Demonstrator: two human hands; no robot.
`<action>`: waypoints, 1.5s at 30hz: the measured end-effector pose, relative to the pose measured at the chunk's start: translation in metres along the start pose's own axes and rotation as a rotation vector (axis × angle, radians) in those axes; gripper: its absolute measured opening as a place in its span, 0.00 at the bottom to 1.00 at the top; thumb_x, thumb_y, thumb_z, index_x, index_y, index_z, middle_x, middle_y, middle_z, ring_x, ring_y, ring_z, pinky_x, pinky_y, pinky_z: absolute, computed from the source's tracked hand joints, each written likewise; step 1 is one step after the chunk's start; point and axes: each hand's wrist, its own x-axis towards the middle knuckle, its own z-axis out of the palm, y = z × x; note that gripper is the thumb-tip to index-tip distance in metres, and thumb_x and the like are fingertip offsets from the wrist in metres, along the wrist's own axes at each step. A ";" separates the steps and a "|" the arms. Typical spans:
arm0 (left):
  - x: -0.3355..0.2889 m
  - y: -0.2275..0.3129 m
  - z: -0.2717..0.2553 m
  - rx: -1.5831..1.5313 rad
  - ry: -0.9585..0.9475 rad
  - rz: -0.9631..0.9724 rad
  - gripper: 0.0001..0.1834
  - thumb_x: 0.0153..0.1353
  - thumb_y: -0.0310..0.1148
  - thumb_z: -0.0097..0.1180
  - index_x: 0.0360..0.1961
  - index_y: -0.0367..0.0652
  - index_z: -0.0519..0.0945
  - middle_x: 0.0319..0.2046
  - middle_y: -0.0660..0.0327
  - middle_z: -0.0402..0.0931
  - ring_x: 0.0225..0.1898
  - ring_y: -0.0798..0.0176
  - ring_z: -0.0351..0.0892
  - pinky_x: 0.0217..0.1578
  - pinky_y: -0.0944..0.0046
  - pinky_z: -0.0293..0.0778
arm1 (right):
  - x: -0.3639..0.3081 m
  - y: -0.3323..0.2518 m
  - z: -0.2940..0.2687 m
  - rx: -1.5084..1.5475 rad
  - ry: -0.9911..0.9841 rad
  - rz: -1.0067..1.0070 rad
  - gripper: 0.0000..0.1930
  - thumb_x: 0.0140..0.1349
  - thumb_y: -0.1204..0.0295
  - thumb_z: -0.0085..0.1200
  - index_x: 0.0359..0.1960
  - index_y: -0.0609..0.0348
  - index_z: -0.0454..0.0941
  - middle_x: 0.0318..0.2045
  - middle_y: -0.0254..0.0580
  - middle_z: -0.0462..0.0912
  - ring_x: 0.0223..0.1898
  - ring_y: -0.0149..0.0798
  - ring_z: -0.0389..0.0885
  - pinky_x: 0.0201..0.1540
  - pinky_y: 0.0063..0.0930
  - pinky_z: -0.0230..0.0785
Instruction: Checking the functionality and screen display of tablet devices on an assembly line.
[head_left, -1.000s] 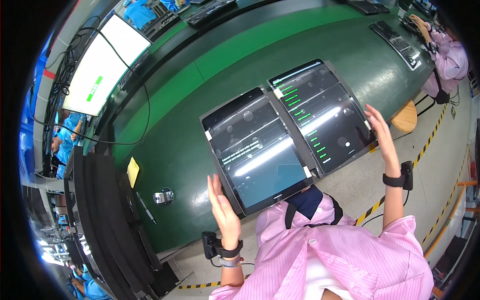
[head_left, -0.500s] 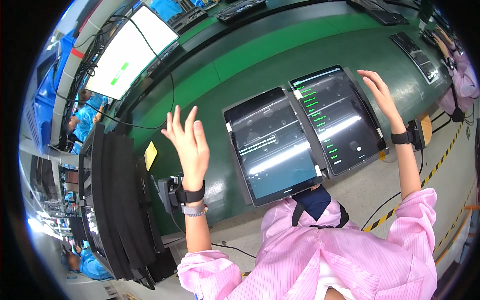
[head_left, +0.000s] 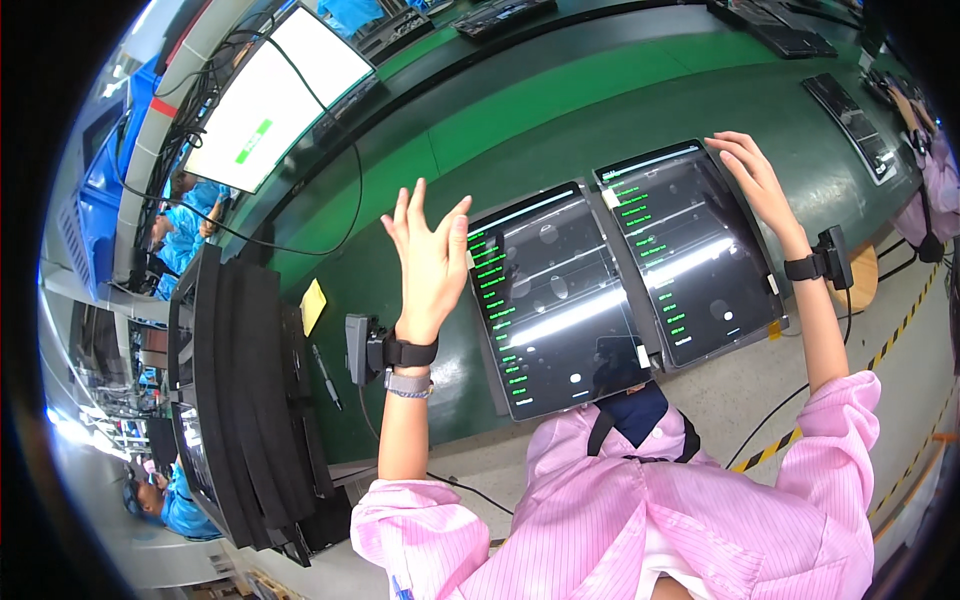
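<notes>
Two large black tablets lie side by side at the near edge of the green workbench, each on a dark tray-like backing. The left tablet (head_left: 562, 300) and the right tablet (head_left: 690, 250) both show a black screen with a column of green text lines. Beside the left tablet's upper left edge is my left hand (head_left: 432, 255), raised with its fingers spread and nothing in it. My right hand (head_left: 750, 180) hovers at the upper right corner of the right tablet, fingers stretched out and holding nothing. Whether its fingertips touch the tablet's edge, I cannot tell.
To the left stands a stack of black padded trays (head_left: 245, 400). A yellow paper slip (head_left: 313, 306) and a pen (head_left: 327, 376) lie near it. A lit monitor (head_left: 280, 100) stands at the back left. Another dark device (head_left: 850, 125) lies far right, near a co-worker's hands.
The left tablet's screen has switched from a blue-tinted page with white text to the green text list. My left hand has moved right, closer to that tablet. The pen has come into sight.
</notes>
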 end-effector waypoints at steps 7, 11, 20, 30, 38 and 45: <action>0.016 0.008 0.039 0.032 -0.192 0.068 0.21 0.70 0.45 0.33 0.54 0.55 0.77 0.65 0.44 0.50 0.68 0.41 0.40 0.65 0.39 0.31 | 0.019 -0.017 0.017 -0.382 -0.176 -0.216 0.17 0.68 0.62 0.41 0.51 0.54 0.77 0.62 0.38 0.63 0.65 0.43 0.53 0.64 0.39 0.46; -0.019 0.027 0.017 -0.020 -0.280 0.125 0.20 0.68 0.39 0.36 0.49 0.49 0.80 0.65 0.49 0.51 0.69 0.44 0.40 0.66 0.40 0.29 | -0.006 -0.032 0.002 -0.378 -0.225 -0.198 0.16 0.67 0.62 0.42 0.46 0.55 0.80 0.61 0.38 0.65 0.65 0.44 0.54 0.64 0.41 0.46; 0.016 0.027 0.014 -0.112 -0.177 0.106 0.22 0.70 0.41 0.31 0.51 0.49 0.79 0.62 0.47 0.58 0.66 0.43 0.48 0.66 0.41 0.33 | 0.015 -0.027 -0.001 -0.311 -0.149 -0.203 0.17 0.68 0.62 0.40 0.50 0.55 0.76 0.59 0.39 0.67 0.64 0.44 0.56 0.63 0.40 0.48; -0.057 0.066 -0.024 -0.326 -0.633 0.302 0.17 0.63 0.40 0.43 0.42 0.50 0.84 0.63 0.51 0.57 0.67 0.42 0.46 0.66 0.38 0.33 | -0.063 -0.058 -0.045 -0.028 -0.570 -0.080 0.18 0.64 0.63 0.45 0.23 0.57 0.83 0.46 0.36 0.77 0.58 0.43 0.65 0.62 0.38 0.52; -0.057 0.089 -0.043 -0.294 -0.402 0.264 0.25 0.67 0.49 0.32 0.47 0.53 0.82 0.63 0.50 0.59 0.67 0.43 0.48 0.65 0.39 0.32 | -0.013 -0.053 0.000 -0.223 -0.203 -0.240 0.16 0.67 0.63 0.42 0.47 0.58 0.78 0.54 0.42 0.71 0.59 0.43 0.63 0.61 0.37 0.52; -0.069 0.093 -0.050 -0.266 -0.375 0.244 0.25 0.67 0.48 0.31 0.47 0.54 0.82 0.63 0.49 0.59 0.67 0.43 0.48 0.65 0.39 0.32 | 0.003 -0.047 0.048 -0.368 -0.282 -0.280 0.17 0.66 0.61 0.44 0.45 0.58 0.80 0.56 0.42 0.69 0.61 0.44 0.59 0.62 0.39 0.52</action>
